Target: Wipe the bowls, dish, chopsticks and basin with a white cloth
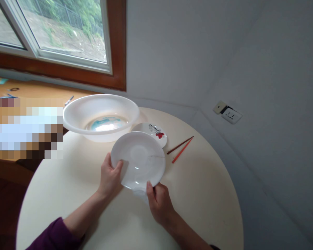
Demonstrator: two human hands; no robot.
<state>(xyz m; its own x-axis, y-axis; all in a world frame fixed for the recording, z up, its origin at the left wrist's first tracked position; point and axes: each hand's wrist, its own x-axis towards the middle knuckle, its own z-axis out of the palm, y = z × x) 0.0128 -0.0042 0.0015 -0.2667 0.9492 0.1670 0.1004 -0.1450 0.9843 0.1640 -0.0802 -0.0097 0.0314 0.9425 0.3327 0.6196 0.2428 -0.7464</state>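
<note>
Facing its hollow toward the wearer, the round white dish [138, 152] is pinched by left hand [110, 175] and right hand [160, 203].

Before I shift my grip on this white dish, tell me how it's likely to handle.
The white dish will probably stay stiff: it looks ceramic, with no visible sag between the left hand and right hand. Its glossy highlights suggest it could slip, especially if wet. Treat it as fragile; the thin dark line inside might be a crack or just a mark.
</note>
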